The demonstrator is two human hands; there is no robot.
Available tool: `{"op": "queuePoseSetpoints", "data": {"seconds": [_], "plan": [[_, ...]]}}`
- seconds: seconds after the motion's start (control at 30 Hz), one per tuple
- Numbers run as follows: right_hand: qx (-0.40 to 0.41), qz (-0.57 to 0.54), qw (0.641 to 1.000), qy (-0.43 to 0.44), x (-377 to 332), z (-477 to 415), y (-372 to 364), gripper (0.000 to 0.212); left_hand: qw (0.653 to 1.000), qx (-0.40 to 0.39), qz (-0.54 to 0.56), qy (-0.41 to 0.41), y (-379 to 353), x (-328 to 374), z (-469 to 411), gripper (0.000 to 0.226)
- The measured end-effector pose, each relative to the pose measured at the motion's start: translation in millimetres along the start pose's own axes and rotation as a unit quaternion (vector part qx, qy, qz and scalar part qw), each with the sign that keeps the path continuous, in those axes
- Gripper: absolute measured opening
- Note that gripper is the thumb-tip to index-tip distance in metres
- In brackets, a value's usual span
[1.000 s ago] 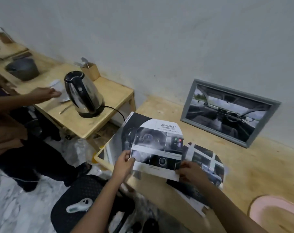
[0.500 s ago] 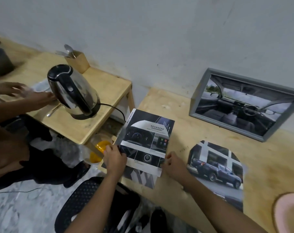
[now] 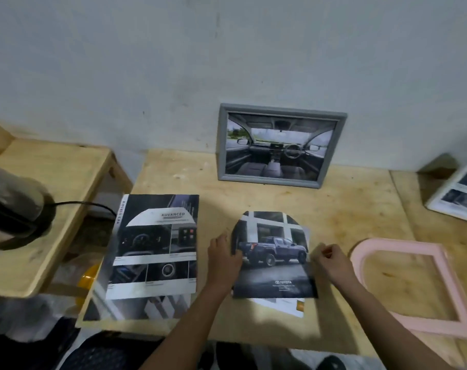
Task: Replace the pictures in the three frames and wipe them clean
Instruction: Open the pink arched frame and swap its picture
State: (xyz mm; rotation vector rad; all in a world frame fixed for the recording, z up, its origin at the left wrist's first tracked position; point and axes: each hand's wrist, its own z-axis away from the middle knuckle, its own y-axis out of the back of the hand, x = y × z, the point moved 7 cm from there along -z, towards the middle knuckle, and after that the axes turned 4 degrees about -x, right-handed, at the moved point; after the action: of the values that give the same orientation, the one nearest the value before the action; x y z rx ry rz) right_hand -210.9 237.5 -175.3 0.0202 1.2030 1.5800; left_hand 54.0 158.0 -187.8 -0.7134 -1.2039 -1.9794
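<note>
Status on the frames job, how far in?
Looks done: grey frame against the wall holds a car-interior picture. In hand: left hand and right hand grip the arch-cut truck picture by its side edges. To do: pink frame lies empty, table showing through it; third frame not identifiable; no cloth in view.

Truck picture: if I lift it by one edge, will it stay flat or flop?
Probably flops: the truck picture looks like a thin cut sheet, lying flat on the table. Likely very light and apt to slide, since it rests on another loose paper. Lifting two edges seems safer against creasing.
</note>
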Motion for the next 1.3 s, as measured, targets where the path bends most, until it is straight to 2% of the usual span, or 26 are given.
{"op": "queuePoseSetpoints", "data": {"seconds": [0.13,0.23,0.3,0.5,0.63,0.7,0.77,0.83,0.93,1.03,1.1,1.13,1.17,1.23,1.3], "plan": [[-0.032,-0.005,0.999,-0.025,21,15,-10,0.018,1.000,-0.009,0.009,0.013,-18,5,-13,0.043],[-0.071,-0.033,0.997,-0.024,23,21,-21,0.034,0.999,-0.007,0.034,0.042,-20,7,-23,0.030],[-0.073,-0.037,0.996,-0.017,24,23,-26,0.035,0.998,-0.006,0.045,0.053,-20,7,-25,0.024],[-0.083,-0.144,0.986,0.001,26,28,-29,0.020,0.999,-0.023,-0.003,0.028,-19,17,-20,0.011],[-0.095,-0.213,0.972,0.028,16,31,-3,0.020,0.999,0.038,-0.035,-0.001,-4,45,-14,0.009],[-0.076,-0.219,0.971,0.061,10,30,27,0.019,0.999,0.048,0.012,-0.020,-3,75,-6,0.011],[-0.059,-0.270,0.955,0.106,6,30,64,0.013,0.994,0.024,0.096,-0.039,-11,107,0,0.016],[-0.033,-0.302,0.937,0.173,1,31,108,0.019,0.986,-0.008,0.158,-0.047,-24,140,9,0.015],[0.048,-0.265,0.918,0.290,2,36,180,0.030,0.953,-0.075,0.291,-0.042,-53,185,29,0.018],[0.125,-0.192,0.891,0.393,16,45,239,0.037,0.883,-0.132,0.450,-0.019,-88,218,51,0.016],[0.138,-0.108,0.871,0.459,31,48,262,0.042,0.831,-0.186,0.524,-0.013,-117,232,62,0.024],[0.140,-0.059,0.861,0.486,41,47,269,0.041,0.817,-0.204,0.539,-0.013,-131,235,66,0.028],[0.140,-0.007,0.852,0.504,55,43,272,0.041,0.810,-0.216,0.545,-0.011,-145,236,70,0.032],[0.119,0.078,0.847,0.512,88,34,267,0.041,0.819,-0.212,0.533,0.007,-173,227,78,0.038],[0.075,0.134,0.846,0.510,123,30,251,0.044,0.859,-0.193,0.474,0.028,-200,205,86,0.035]]}}
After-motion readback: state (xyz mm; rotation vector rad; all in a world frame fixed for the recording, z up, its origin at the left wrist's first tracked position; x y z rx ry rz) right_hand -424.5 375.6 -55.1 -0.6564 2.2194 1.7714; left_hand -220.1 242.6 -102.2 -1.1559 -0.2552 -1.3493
